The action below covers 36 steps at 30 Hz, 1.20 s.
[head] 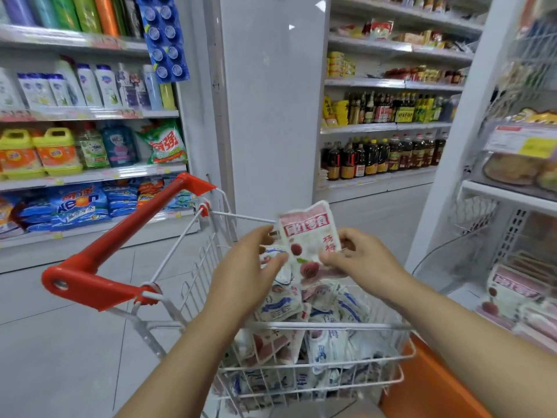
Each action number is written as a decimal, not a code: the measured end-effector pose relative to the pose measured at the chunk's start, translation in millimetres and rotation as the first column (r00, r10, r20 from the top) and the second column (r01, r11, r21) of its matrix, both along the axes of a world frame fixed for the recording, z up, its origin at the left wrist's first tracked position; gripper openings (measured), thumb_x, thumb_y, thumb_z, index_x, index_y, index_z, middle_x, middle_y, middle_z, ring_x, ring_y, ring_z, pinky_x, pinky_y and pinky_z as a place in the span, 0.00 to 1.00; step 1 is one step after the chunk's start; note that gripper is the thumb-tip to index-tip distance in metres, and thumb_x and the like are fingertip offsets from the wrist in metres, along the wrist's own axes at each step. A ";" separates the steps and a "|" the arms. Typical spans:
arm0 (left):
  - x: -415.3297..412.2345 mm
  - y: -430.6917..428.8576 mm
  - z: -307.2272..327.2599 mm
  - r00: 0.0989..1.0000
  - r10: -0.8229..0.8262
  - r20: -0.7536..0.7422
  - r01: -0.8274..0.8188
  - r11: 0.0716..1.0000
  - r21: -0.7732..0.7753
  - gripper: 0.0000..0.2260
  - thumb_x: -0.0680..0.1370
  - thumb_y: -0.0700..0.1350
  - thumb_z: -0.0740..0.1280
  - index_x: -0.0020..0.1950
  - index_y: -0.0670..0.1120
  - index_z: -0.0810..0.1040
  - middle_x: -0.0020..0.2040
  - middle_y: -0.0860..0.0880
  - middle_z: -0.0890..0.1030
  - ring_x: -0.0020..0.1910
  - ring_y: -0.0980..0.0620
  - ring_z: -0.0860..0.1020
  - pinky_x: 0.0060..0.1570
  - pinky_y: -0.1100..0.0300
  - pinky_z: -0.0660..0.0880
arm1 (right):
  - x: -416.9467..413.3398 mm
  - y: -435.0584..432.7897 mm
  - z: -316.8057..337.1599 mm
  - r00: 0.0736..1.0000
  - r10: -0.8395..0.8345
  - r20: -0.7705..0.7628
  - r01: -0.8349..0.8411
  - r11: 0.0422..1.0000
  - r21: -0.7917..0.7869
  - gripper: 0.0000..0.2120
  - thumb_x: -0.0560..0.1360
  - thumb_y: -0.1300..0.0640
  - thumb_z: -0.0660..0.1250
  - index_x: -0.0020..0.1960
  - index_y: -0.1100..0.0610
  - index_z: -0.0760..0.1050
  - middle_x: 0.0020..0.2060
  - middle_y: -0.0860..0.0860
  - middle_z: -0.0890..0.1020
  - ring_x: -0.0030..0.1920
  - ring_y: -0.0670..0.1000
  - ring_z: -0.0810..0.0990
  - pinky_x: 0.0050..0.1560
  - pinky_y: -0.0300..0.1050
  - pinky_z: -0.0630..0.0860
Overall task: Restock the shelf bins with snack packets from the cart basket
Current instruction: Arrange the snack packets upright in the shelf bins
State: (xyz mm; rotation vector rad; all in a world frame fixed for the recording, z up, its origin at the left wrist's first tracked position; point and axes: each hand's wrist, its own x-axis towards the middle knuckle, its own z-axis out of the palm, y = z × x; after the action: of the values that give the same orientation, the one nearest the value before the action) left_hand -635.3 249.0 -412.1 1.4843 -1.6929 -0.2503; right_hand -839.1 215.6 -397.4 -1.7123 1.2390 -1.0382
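Over cart basket (331,325), left hand (256,260) and right hand (361,260) are pinching a snack packet (307,233); picking step, next likely carrying toward three-o'clock shelf bin (458,267).

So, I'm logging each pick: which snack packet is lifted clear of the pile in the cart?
The pink packet with red fruit print, held upright between left hand and right hand; the rest lie heaped in the basket.

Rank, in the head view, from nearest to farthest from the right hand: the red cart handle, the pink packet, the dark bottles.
1. pink packet, pinched by the right hand.
2. red cart handle, to the left.
3. dark bottles, on the far back shelf.
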 end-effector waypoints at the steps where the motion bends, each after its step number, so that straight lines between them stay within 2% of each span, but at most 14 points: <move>1: -12.2 -4.5 2.7 0.989 -0.090 -0.113 0.095 0.995 0.040 0.21 0.76 0.53 0.70 0.68 0.55 0.73 0.56 0.62 0.80 0.55 0.60 0.79 0.57 0.56 0.77 | -9.7 5.6 6.3 0.998 0.007 0.068 -0.007 1.000 0.002 0.09 0.75 0.63 0.72 0.52 0.55 0.77 0.47 0.50 0.86 0.43 0.47 0.86 0.41 0.40 0.82; 4: -60.5 -13.9 8.5 0.889 -0.293 -0.353 0.341 0.936 0.082 0.13 0.75 0.50 0.72 0.60 0.55 0.79 0.52 0.58 0.85 0.50 0.59 0.83 0.55 0.50 0.80 | -37.6 15.8 15.8 0.986 0.005 0.167 -0.002 1.000 -0.016 0.10 0.74 0.67 0.72 0.54 0.59 0.76 0.46 0.50 0.86 0.43 0.45 0.86 0.39 0.35 0.79; 6: -89.5 -20.1 8.8 0.817 -0.344 -0.463 0.414 0.909 0.054 0.11 0.77 0.42 0.71 0.57 0.54 0.80 0.51 0.55 0.85 0.50 0.56 0.84 0.55 0.50 0.81 | -59.2 20.3 18.1 0.988 -0.026 0.155 0.032 0.999 -0.033 0.12 0.74 0.67 0.72 0.55 0.59 0.76 0.48 0.50 0.85 0.44 0.44 0.85 0.39 0.34 0.79; 8: -114.1 -28.6 5.1 0.782 -0.381 -0.493 0.461 0.886 0.046 0.11 0.77 0.41 0.71 0.57 0.53 0.80 0.51 0.54 0.85 0.50 0.54 0.84 0.55 0.49 0.81 | -86.1 23.6 24.1 0.991 -0.093 0.091 0.102 0.991 -0.089 0.15 0.72 0.65 0.74 0.57 0.57 0.75 0.49 0.51 0.85 0.46 0.46 0.85 0.42 0.36 0.80; 11: -153.5 -41.7 -0.7 0.827 -0.450 -0.338 0.497 0.865 0.063 0.13 0.75 0.49 0.72 0.58 0.54 0.79 0.52 0.55 0.85 0.52 0.55 0.82 0.56 0.49 0.79 | -134.8 27.0 41.2 0.979 -0.195 -0.054 0.179 0.959 -0.219 0.22 0.70 0.60 0.77 0.60 0.51 0.74 0.50 0.49 0.83 0.47 0.47 0.84 0.49 0.40 0.81; 13: -185.8 -48.6 -4.4 0.867 -0.467 -0.175 0.484 0.873 0.069 0.11 0.75 0.48 0.72 0.57 0.53 0.80 0.51 0.55 0.84 0.52 0.56 0.81 0.55 0.52 0.77 | -163.2 30.5 52.0 0.932 -0.236 -0.274 0.148 0.940 -0.307 0.20 0.70 0.58 0.78 0.58 0.47 0.75 0.48 0.45 0.83 0.44 0.41 0.83 0.45 0.34 0.77; 15: -219.7 -55.3 -9.2 0.873 -0.477 -0.106 0.484 0.873 0.060 0.11 0.74 0.48 0.72 0.56 0.52 0.79 0.51 0.53 0.83 0.53 0.51 0.80 0.54 0.51 0.76 | -187.0 31.3 53.5 0.829 -0.297 -0.474 0.114 0.920 -0.376 0.14 0.70 0.59 0.77 0.50 0.48 0.77 0.42 0.44 0.83 0.38 0.39 0.81 0.39 0.31 0.73; 17: -251.3 -63.7 -17.1 0.881 -0.462 -0.103 0.471 0.878 0.082 0.11 0.75 0.48 0.72 0.56 0.51 0.78 0.49 0.50 0.83 0.52 0.47 0.80 0.52 0.49 0.77 | -209.1 26.8 44.6 0.737 -0.372 -0.565 0.128 0.897 -0.424 0.11 0.70 0.58 0.77 0.48 0.51 0.77 0.40 0.45 0.83 0.41 0.44 0.81 0.42 0.41 0.76; 19: -279.0 -74.4 -26.3 0.895 -0.436 -0.098 0.445 0.889 0.110 0.08 0.76 0.48 0.70 0.54 0.49 0.77 0.49 0.48 0.83 0.51 0.45 0.80 0.51 0.48 0.77 | -230.3 18.7 29.6 0.668 -0.419 -0.615 0.145 0.884 -0.445 0.10 0.71 0.57 0.76 0.50 0.52 0.77 0.43 0.46 0.83 0.45 0.49 0.81 0.46 0.49 0.77; 21: -303.5 -84.5 -33.9 0.901 -0.425 -0.089 0.433 0.890 0.143 0.08 0.78 0.47 0.68 0.54 0.47 0.77 0.51 0.46 0.82 0.53 0.43 0.79 0.52 0.48 0.76 | -249.9 7.7 12.6 0.629 -0.448 -0.635 0.153 0.872 -0.464 0.11 0.72 0.57 0.75 0.51 0.50 0.76 0.44 0.46 0.82 0.46 0.51 0.81 0.46 0.49 0.76; 26: -345.2 -117.8 -57.2 0.898 -0.436 -0.057 0.435 0.859 0.271 0.09 0.79 0.43 0.66 0.59 0.44 0.77 0.55 0.42 0.82 0.56 0.41 0.78 0.52 0.53 0.74 | -286.4 -26.0 -24.7 0.623 -0.436 -0.649 0.225 0.895 -0.385 0.11 0.72 0.57 0.73 0.53 0.52 0.76 0.45 0.47 0.83 0.47 0.51 0.81 0.48 0.50 0.76; 29: -362.1 -138.8 -73.9 0.869 -0.472 -0.148 0.491 0.782 0.384 0.10 0.78 0.40 0.66 0.59 0.43 0.79 0.54 0.41 0.83 0.55 0.42 0.81 0.57 0.50 0.77 | -299.2 -44.4 -37.6 0.615 -0.377 -0.693 0.241 0.926 -0.290 0.10 0.73 0.57 0.72 0.53 0.51 0.76 0.46 0.48 0.82 0.47 0.50 0.80 0.49 0.49 0.76; 32: -378.8 -155.9 -93.3 0.851 -0.493 -0.181 0.512 0.703 0.494 0.13 0.74 0.44 0.67 0.58 0.43 0.81 0.54 0.40 0.84 0.55 0.42 0.82 0.58 0.47 0.78 | -311.8 -55.2 -48.5 0.615 -0.314 -0.723 0.262 0.947 -0.188 0.09 0.73 0.60 0.70 0.53 0.53 0.77 0.48 0.50 0.82 0.48 0.51 0.80 0.50 0.48 0.76; 36: -393.2 -161.5 -108.0 0.824 -0.520 -0.225 0.550 0.639 0.537 0.09 0.74 0.41 0.66 0.52 0.45 0.83 0.51 0.43 0.85 0.52 0.44 0.83 0.58 0.47 0.78 | -326.9 -58.0 -60.3 0.556 -0.285 -0.781 0.311 0.942 -0.122 0.21 0.75 0.61 0.70 0.67 0.53 0.73 0.63 0.52 0.78 0.60 0.53 0.77 0.54 0.40 0.70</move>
State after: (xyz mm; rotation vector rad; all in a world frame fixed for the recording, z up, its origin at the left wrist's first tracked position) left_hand -1028.5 87.4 -520.1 1.3029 -2.0984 -1.2279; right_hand -1166.0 157.5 -457.7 -2.0624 2.1627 -0.3651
